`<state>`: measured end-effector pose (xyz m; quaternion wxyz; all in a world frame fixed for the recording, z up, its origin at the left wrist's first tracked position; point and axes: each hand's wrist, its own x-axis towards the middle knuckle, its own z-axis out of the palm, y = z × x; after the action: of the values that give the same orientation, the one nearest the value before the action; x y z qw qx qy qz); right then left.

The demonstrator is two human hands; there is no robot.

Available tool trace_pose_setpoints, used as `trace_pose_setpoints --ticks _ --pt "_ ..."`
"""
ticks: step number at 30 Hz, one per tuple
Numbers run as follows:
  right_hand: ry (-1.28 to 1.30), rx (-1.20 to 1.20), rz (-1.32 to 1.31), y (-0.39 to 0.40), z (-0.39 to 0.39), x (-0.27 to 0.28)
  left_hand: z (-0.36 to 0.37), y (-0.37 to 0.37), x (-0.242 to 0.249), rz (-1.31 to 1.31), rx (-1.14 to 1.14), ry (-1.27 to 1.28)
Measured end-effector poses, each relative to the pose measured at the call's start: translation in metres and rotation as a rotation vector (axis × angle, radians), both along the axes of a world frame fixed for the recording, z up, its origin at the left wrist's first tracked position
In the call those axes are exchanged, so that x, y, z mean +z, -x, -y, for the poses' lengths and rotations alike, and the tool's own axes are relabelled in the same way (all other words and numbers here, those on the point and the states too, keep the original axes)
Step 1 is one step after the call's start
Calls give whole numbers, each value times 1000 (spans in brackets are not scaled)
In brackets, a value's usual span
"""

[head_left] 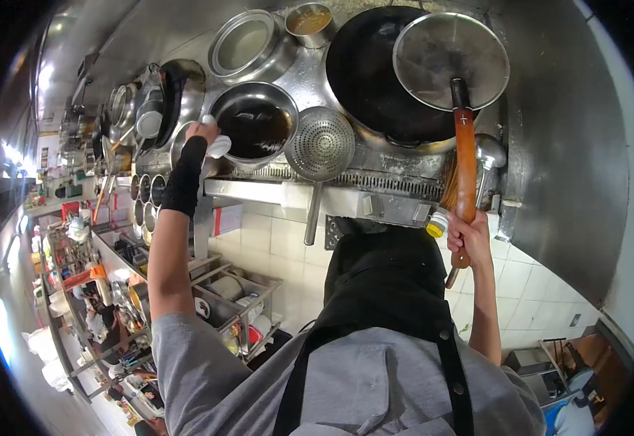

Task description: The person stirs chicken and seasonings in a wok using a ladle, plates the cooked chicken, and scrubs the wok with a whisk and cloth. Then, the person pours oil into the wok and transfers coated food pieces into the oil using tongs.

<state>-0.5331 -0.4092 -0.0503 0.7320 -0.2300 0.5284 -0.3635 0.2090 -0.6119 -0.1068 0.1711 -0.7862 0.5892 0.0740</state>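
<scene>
Two hands are working at once along a steel cooking range. Left of the big black wok, the left hand, in a black wrist sleeve, is reaching to the rim of a round steel bowl of dark liquid, its fingers pinching a small white cup or cloth; which one is too small to tell. Just right of that bowl, a perforated steel skimmer is resting dome-up, unused. Right of the wok's centre, the right hand is clenching the long reddish wooden handle of a shallow round metal ladle-pan, which is hovering over the wok with its smooth, dull bowl looking empty. Judging by this, seasoning or dipping is being started and nothing is cooking yet: the wok appears bare and matte, with no food visible.
</scene>
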Motion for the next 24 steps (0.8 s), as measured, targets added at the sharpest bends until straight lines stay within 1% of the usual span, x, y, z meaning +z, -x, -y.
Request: trace_pose_setpoints --ticks 1,2,3,5,7,8,10,12,14,17,20,23,24 --pt "0 -3 10 0 -1 -1 9 15 19 -3 -55 3" --pt "-3 1 19 1 -2 -3 18 31 37 126 -248 -71" --pt "-6 3 28 2 -3 -6 26 61 66 261 -447 -117" --pt "-16 -10 33 3 -6 -8 47 118 107 453 -588 -253" --pt "1 -4 -42 4 -10 -8 76 144 121 308 -318 -201" --pt "10 -2 -80 4 -10 -8 85 158 129 282 -270 -200" --pt "17 12 -176 5 -11 -6 97 215 157 226 -178 -197" --pt "32 25 -274 8 -11 -6 113 247 164 321 -230 -177" --pt "53 42 -371 11 -12 -8 151 250 142 191 -59 -100" --pt "59 110 -389 16 -6 11 179 283 137 278 -152 -130" --pt "-35 123 -203 15 -4 17 197 316 136 377 -230 -175" --pt "1 167 -177 14 -8 -2 216 347 129 532 -365 -274" --pt "-23 165 -120 15 -10 -3 221 355 126 618 -451 -335"
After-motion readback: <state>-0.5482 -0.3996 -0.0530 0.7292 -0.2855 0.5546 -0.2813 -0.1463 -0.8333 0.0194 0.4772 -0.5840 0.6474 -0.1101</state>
